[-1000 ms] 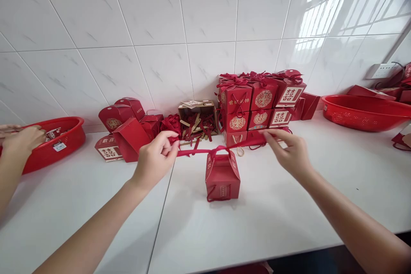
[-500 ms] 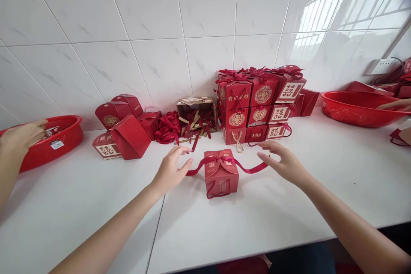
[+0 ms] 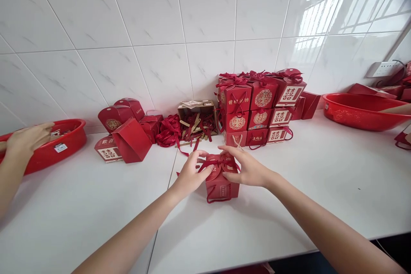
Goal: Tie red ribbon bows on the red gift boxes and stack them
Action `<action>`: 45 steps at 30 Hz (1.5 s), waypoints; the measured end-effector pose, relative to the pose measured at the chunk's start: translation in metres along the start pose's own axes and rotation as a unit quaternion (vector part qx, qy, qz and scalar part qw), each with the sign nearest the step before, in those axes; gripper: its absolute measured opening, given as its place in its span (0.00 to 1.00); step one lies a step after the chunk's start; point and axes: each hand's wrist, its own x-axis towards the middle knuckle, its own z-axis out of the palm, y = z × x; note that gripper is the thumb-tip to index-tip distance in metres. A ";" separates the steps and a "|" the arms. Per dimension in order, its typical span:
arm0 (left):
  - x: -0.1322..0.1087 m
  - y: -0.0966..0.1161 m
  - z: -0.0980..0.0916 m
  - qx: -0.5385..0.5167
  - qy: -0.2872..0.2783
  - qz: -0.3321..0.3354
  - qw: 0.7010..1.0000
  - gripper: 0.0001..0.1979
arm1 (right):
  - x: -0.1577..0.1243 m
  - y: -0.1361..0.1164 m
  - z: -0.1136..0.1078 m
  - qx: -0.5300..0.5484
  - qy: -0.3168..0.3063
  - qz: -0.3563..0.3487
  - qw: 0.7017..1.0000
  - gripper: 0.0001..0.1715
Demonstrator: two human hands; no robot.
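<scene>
A small dark red gift box point(image 3: 222, 189) stands upright in front of me, its rounded top flaps folded together. A red ribbon point(image 3: 219, 163) crosses its top, and a red cord handle hangs on the near side. My left hand point(image 3: 192, 174) is at the box's left upper edge, fingers curled round the ribbon, with the thumb over the top flap. A loose ribbon end shows left of that hand. At the right upper edge is my right hand point(image 3: 248, 168), thumb and forefinger apart over the top. Its other fingers are hidden, and ribbon shows beside them.
Finished-looking boxes with bows point(image 3: 257, 107) are stacked by the tiled wall. Left of them are a carton of ribbon strips point(image 3: 198, 122), a ribbon heap point(image 3: 169, 130) and unribboned boxes point(image 3: 132, 139). Red basins point(image 3: 59, 152) point(image 3: 369, 113) flank these; another person's hand point(image 3: 30, 139) is over the left one.
Both my hands have moved inward from the spread ribbon ends to the box top. The ribbon, stretched out to both sides before, is now drawn in close over the box.
</scene>
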 end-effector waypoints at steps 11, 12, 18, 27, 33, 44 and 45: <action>0.004 -0.005 0.003 -0.068 -0.031 -0.116 0.990 0.21 | -0.015 0.015 0.012 0.044 0.084 0.111 0.989 0.24; 0.004 -0.005 0.002 -0.071 -0.045 -0.123 0.989 0.19 | -0.017 0.016 0.012 0.056 0.092 0.143 0.984 0.25; 0.004 0.001 -0.006 -0.055 -0.070 -0.110 0.990 0.16 | -0.019 0.022 0.003 0.077 0.082 0.204 0.972 0.20; 0.020 0.000 -0.054 0.010 -0.213 -0.153 0.965 0.10 | -0.034 0.013 -0.022 -0.035 0.064 0.082 0.994 0.15; 0.027 0.024 -0.050 -0.034 -0.352 -0.140 0.925 0.08 | -0.022 0.003 -0.006 -0.133 0.257 0.017 0.957 0.18; -0.013 0.038 0.012 0.081 -0.074 0.137 0.985 0.15 | -0.012 -0.018 0.011 0.026 0.162 0.081 0.983 0.12; -0.015 0.036 0.014 0.115 -0.063 0.166 0.977 0.15 | -0.013 -0.018 0.013 0.041 0.161 0.098 0.981 0.12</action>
